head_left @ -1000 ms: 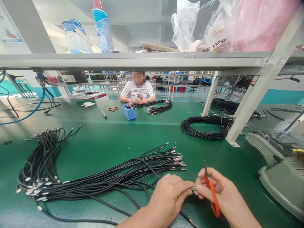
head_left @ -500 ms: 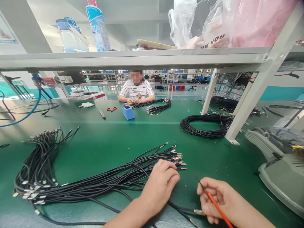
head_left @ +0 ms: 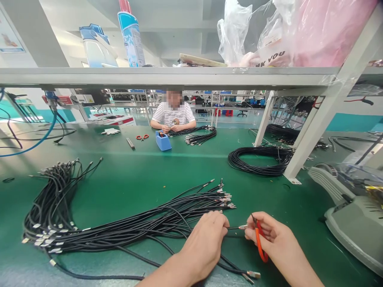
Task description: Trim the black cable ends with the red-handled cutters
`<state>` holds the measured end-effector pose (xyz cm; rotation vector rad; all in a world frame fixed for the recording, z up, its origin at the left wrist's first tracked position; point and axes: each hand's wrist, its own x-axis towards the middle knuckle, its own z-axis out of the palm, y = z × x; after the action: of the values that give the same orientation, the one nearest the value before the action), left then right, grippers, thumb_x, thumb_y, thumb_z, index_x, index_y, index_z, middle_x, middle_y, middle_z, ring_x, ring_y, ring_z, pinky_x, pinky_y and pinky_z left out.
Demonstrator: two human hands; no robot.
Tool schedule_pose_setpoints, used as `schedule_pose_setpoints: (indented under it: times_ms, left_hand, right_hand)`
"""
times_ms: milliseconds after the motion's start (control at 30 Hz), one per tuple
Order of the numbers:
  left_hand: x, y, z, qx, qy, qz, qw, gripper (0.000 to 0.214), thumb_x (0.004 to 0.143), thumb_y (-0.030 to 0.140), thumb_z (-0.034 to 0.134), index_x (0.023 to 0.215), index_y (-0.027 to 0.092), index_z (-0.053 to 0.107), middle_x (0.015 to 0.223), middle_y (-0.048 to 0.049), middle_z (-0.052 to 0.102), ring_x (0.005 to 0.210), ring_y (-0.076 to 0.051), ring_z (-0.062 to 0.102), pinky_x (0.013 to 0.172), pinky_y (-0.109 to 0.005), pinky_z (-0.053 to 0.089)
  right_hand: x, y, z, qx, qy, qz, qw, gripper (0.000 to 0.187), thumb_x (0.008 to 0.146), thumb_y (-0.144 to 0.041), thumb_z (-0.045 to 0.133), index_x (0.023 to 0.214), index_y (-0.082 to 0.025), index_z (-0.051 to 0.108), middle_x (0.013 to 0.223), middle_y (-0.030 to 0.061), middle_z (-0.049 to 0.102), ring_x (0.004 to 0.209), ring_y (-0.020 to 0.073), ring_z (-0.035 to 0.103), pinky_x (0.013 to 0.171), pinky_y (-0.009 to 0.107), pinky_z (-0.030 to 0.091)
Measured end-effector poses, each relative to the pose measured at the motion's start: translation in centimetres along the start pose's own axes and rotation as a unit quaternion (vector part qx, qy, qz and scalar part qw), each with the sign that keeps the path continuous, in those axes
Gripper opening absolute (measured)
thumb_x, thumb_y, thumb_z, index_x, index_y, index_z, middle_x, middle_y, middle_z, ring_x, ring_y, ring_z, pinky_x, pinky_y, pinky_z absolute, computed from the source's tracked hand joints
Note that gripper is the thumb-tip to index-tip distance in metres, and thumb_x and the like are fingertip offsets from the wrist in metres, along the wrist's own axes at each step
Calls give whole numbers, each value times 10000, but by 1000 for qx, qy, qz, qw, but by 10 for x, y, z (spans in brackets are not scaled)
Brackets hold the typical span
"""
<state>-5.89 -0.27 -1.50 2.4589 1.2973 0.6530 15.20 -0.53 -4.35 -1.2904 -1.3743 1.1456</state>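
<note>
Your worktop (head_left: pixel 191 171) is green. Your cables (head_left: pixel 134 223) are black; their labels (head_left: pixel 56 250), white. Your snips (head_left: pixel 259 241) show orange-red handles. You will further note a blue dispenser (head_left: pixel 163 143), red-handled pliers (head_left: pixel 145 136) and a white shirt (head_left: pixel 163 113) with dark stripes. Your shelf (head_left: pixel 179 77) is pale grey, the large bag (head_left: pixel 323 32) pink.

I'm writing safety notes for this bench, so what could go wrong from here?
The tip of the red-handled tool in the right hand is close to the cable end, so a slip might nick the cable or the skin. The left hand works right against the loose black cable bundle, so cables could snag or tangle.
</note>
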Motion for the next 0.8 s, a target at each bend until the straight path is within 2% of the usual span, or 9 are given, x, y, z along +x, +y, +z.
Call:
schedule_pose_setpoints:
  times_ms: [133, 200, 300, 367, 467, 600, 800]
  left_hand:
    - [-5, 6, -7, -122, -8, 26, 992, 254, 986, 191, 506, 1205, 275, 604, 925, 20, 634, 827, -132, 585, 755, -211, 447]
    - [-4, 7, -7, -171, -5, 39, 985, 250, 985, 222, 519, 1178, 289, 664, 848, 12, 617, 789, -134, 584, 718, -204, 433]
    - [-3, 10, -6, -191, -23, 42, 981, 245, 989, 200, 499, 1078, 245, 723, 837, -7, 626, 792, -135, 589, 729, -200, 426]
    - [-3, 11, -5, -204, -33, 21, 978, 243, 988, 181, 488, 1046, 220, 720, 863, -11, 647, 812, -135, 595, 747, -195, 426]
    - [-3, 12, -3, -234, -27, -10, 972, 268, 992, 166, 453, 1104, 241, 684, 910, -3, 669, 819, -131, 591, 754, -197, 428]
    - [-2, 12, -3, -246, -23, -11, 969, 322, 993, 163, 438, 1171, 297, 670, 863, 13, 654, 783, -127, 571, 721, -199, 424]
    - [-4, 15, -4, -246, -6, -30, 969, 236, 980, 155, 474, 1019, 209, 701, 922, 1, 695, 833, -120, 608, 767, -188, 434]
  right_hand:
    - [-7, -15, 4, 72, -9, 11, 997, 310, 703, -447, 796, 822, -233, 606, 721, -31, 651, 652, 158, 642, 595, 230, 506]
    - [-9, -21, 4, 90, -5, 15, 996, 329, 686, -446, 816, 827, -227, 616, 715, -27, 657, 633, 153, 635, 564, 223, 496]
    - [-8, -25, 1, 100, -5, 16, 995, 323, 683, -424, 833, 819, -213, 631, 709, -7, 671, 600, 150, 618, 548, 230, 498]
    - [-8, -26, -3, 105, -10, 18, 994, 323, 691, -419, 833, 836, -209, 637, 732, 14, 690, 596, 157, 622, 546, 243, 510]
    - [-6, -25, -8, 115, -16, 18, 993, 332, 692, -417, 837, 850, -210, 631, 751, 36, 703, 650, 193, 657, 572, 268, 535]
    - [-7, -23, -9, 120, -25, 14, 992, 304, 697, -382, 842, 840, -214, 633, 742, 22, 692, 666, 189, 663, 609, 269, 545]
    - [-7, -20, -5, 104, -28, 4, 994, 268, 679, -312, 850, 826, -227, 642, 747, -4, 692, 691, 165, 660, 649, 234, 539]
